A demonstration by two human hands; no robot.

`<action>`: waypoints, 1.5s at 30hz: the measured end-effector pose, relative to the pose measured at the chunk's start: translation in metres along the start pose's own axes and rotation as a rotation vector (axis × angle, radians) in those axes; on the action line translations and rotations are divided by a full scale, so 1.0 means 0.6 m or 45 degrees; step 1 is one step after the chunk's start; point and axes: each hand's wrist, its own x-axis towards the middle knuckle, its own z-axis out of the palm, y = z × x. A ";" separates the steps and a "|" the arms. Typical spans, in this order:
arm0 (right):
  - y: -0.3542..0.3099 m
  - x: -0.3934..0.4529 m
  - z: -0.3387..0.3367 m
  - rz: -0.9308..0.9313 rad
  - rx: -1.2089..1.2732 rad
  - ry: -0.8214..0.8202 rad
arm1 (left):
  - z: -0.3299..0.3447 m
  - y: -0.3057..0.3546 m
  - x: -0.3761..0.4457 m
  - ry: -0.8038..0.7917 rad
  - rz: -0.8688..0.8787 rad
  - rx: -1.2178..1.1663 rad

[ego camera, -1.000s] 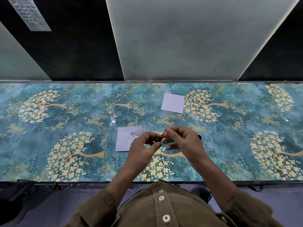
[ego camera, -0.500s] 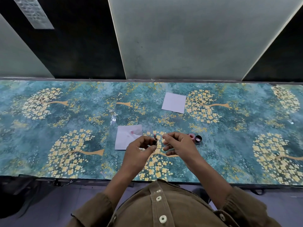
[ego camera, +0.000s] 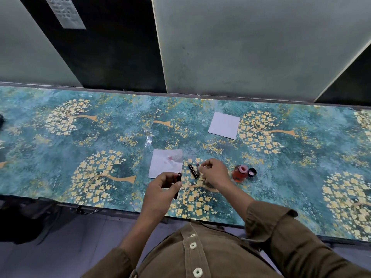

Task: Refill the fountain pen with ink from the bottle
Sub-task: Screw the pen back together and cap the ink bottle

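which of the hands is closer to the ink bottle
Right. The right hand sits just beside the ink bottle, on its left; the left hand, holding a pen barrel, is farther off.

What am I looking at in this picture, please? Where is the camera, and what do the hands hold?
No machine: a person wears a camera on the head, looking down at both hands. The left hand holds a dark pen barrel. The right hand pinches a thin pen part beside another dark pen piece on the patterned table. Also there: an open bottle of red ink, its cap, a stained paper and a clean paper.
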 end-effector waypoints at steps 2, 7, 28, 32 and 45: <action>-0.009 0.016 0.010 -0.043 -0.108 0.045 | -0.003 0.001 -0.003 0.021 0.001 0.000; 0.004 0.033 0.014 -0.015 -0.229 0.088 | -0.008 0.002 -0.006 0.035 -0.012 -0.003; -0.082 -0.084 -0.047 -0.119 0.672 -0.185 | -0.018 0.050 0.010 -0.107 0.153 -0.005; -0.126 -0.148 -0.077 -0.288 0.919 -0.234 | -0.017 0.054 0.010 -0.156 0.209 -0.021; -0.117 -0.216 -0.084 -0.448 0.795 -0.055 | -0.009 0.075 -0.011 -0.328 0.393 -0.014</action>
